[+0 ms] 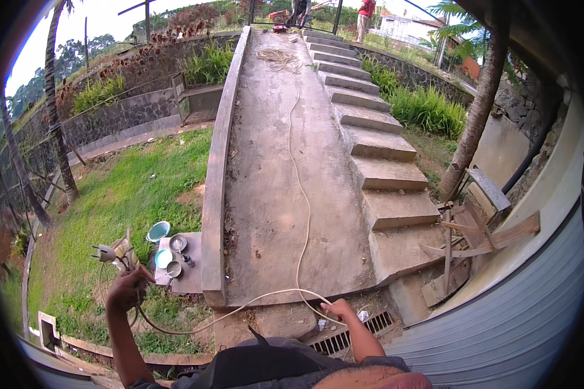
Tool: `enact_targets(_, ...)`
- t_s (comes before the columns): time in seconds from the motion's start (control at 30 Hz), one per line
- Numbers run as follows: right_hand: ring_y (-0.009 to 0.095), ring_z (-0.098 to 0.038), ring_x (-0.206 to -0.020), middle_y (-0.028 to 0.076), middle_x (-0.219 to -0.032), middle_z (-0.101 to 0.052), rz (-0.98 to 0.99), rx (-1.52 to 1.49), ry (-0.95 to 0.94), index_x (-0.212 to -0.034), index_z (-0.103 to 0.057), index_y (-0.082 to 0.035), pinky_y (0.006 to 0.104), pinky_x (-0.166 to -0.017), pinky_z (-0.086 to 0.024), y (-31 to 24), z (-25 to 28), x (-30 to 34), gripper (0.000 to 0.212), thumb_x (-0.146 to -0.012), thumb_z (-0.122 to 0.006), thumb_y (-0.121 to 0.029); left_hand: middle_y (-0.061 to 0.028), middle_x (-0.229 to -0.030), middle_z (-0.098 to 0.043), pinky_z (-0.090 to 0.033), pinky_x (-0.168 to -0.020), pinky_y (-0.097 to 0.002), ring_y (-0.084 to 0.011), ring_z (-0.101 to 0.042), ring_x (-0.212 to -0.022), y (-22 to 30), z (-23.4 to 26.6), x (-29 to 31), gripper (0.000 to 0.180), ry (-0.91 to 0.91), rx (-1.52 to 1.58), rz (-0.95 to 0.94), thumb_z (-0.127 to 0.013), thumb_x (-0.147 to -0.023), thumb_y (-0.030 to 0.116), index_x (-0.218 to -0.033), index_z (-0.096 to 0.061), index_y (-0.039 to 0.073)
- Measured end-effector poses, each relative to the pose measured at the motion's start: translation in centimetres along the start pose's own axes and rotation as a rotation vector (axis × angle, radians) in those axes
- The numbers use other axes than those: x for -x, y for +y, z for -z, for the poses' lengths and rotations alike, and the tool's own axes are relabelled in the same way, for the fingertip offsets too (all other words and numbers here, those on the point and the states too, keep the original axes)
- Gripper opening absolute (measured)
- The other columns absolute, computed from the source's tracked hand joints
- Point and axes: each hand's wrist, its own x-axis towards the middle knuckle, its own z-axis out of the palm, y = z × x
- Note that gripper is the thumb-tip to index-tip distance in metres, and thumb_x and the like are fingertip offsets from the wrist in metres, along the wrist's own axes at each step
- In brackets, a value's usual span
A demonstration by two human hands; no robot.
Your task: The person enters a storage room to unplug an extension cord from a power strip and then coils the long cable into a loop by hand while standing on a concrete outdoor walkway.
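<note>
On the left, my left hand (127,288) is raised with its fingers closed round a power cord. A grey-white plug (104,253) and a pale bundle (124,254), whose kind I cannot make out, stick up above the fist. From there the beige cord (253,299) sags and runs across to my right hand (339,311), whose fingers are closed on it low at centre right. Beyond that hand the cord trails up the concrete ramp (266,181) to a loose coil (279,59) near its top.
Concrete steps (386,174) climb along the ramp's right side; a low kerb (219,168) edges its left. Bowls (164,258) and small pots stand on a board in the grass. A drain grate (357,332) lies close by, broken wood (474,233) at right. People stand at the top.
</note>
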Motion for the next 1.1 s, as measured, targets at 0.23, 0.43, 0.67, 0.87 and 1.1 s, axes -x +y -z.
enact_targets(0.23,0.01,-0.056,-0.056,0.003,-0.077,-0.062,0.493,-0.79,-0.402,-0.139,-0.054,-0.005,0.0243,-0.049,-0.046,-23.8,-8.1,11.5,0.037,-0.105,-0.051,-0.019,-0.0098,-0.102,-0.07,-0.059,-0.066,-0.0312,-0.0153,-0.067,-0.077,-20.8,-13.7,-8.0,0.047,-0.121,0.174,0.308,-0.044,-0.108,0.042,-0.143,-0.055,0.013)
enact_targets(0.43,0.016,-0.066,-0.056,0.007,-0.069,-0.064,0.712,-0.274,-0.002,-0.143,-0.052,-0.006,0.0342,-0.053,-0.054,-23.9,-13.2,15.7,0.041,-0.104,-0.049,-0.019,-0.0068,-0.131,-0.061,-0.057,-0.096,-0.0482,-0.024,-0.063,-0.115,-23.4,-18.8,-7.9,0.061,-0.33,0.551,0.282,-0.039,-0.105,0.051,-0.155,-0.037,0.015)
enact_targets(0.67,0.041,-0.069,-0.08,0.02,-0.084,-0.069,0.942,-0.128,0.304,-0.139,-0.058,-0.019,0.0481,-0.069,-0.054,-23.4,-12.4,16.6,0.038,-0.102,-0.05,-0.022,-0.0074,-0.126,-0.063,-0.052,-0.099,-0.049,-0.025,-0.061,-0.117,-23.7,-22.3,-10.0,0.044,-0.322,0.555,0.428,-0.038,-0.108,0.047,-0.127,-0.058,0.012)
enact_targets(0.87,0.043,-0.068,-0.082,0.02,-0.089,-0.071,0.984,-0.139,0.284,-0.151,-0.042,-0.022,0.0504,-0.069,-0.053,-23.8,-10.5,17.8,0.053,-0.1,-0.056,-0.023,-0.0097,-0.125,-0.064,-0.049,-0.098,-0.0446,-0.0261,-0.062,-0.115,-24.7,-22.6,-12.4,0.039,-0.276,0.751,0.167,-0.041,-0.108,0.042,-0.125,-0.057,0.011)
enact_targets(1.1,0.041,-0.067,-0.072,0.015,-0.072,-0.064,0.854,-0.004,0.173,-0.148,-0.046,-0.02,0.0478,-0.066,-0.054,-18.3,-9.2,16.2,0.055,-0.095,-0.062,-0.018,-0.0055,-0.09,-0.062,-0.053,-0.086,-0.0429,-0.0235,-0.063,-0.089,-15.6,-18.7,-13.9,0.034,-0.077,1.199,-0.121,-0.045,-0.106,0.044,-0.101,-0.055,0.013)
